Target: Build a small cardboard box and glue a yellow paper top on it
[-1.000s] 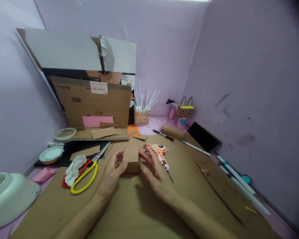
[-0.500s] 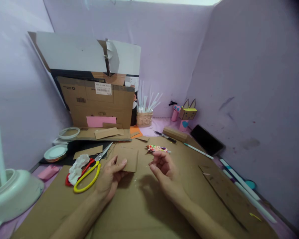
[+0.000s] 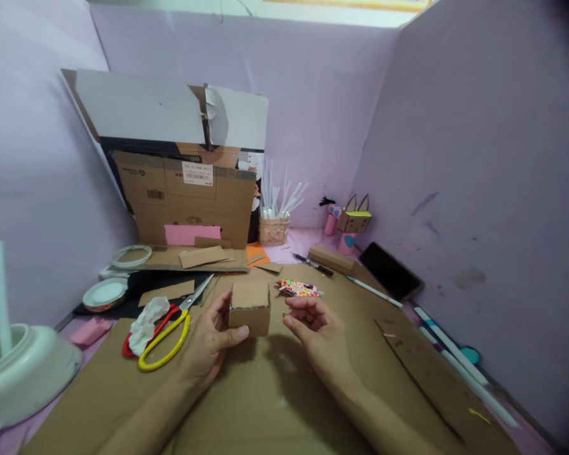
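A small cardboard box (image 3: 250, 318) is gripped at its left side by my left hand (image 3: 217, 335), thumb on the front face. Its top and front faces show; the top edges look rough and cut. To the right of the box, apart from it, my right hand (image 3: 315, 328) hovers with curled fingers, thumb and index finger apart, holding nothing that I can see. Just beyond lies a colourful patterned bundle (image 3: 299, 288) with pencil-like tips. Left of my left hand are scissors (image 3: 165, 341) with red and yellow handles, and crumpled white tissue (image 3: 148, 325) lies on them.
A large cardboard box (image 3: 189, 196) stands at the back left beside a basket of white sticks (image 3: 274, 230). A cardboard animal figure (image 3: 354, 222), a black phone (image 3: 391, 270) and a pen (image 3: 313, 264) lie right of it. A white pot-like container (image 3: 33, 373) is at left.
My left hand has turned the small box so its top and front now show, where one flat face showed before. My right hand stays nearly in place.
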Motion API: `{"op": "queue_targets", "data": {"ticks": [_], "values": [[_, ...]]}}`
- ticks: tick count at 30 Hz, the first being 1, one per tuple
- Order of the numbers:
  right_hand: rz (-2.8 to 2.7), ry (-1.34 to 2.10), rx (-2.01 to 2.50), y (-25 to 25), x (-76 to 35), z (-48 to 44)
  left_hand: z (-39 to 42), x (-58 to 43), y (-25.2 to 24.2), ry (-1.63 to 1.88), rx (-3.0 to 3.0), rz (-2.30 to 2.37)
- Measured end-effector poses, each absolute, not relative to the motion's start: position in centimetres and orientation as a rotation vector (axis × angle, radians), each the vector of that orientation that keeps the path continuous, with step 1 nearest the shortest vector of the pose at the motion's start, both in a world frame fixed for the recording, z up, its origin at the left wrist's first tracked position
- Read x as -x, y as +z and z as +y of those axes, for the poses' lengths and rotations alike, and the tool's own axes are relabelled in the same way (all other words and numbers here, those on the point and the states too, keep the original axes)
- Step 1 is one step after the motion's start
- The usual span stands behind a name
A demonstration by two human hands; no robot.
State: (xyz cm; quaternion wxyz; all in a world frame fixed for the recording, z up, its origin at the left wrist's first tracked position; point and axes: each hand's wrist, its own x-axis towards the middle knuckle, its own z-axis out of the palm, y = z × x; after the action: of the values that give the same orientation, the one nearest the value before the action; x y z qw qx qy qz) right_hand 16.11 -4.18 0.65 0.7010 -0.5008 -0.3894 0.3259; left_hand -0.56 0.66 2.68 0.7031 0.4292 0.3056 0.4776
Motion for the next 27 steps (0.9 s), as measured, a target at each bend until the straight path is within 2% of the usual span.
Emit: {"op": "queue_targets", "data": {"ticks": [15, 27], "values": [[-1.060, 0.513, 1.037, 0.5, -16.9, -4.3, 1.9, 0.4, 0.8, 1.233, -1.336, 0.742], [-1.068, 0.650, 1.074, 1.1, -16.8, -4.9, 1.5, 0.5, 0.2, 1.280, -1.305, 0.803]]}}
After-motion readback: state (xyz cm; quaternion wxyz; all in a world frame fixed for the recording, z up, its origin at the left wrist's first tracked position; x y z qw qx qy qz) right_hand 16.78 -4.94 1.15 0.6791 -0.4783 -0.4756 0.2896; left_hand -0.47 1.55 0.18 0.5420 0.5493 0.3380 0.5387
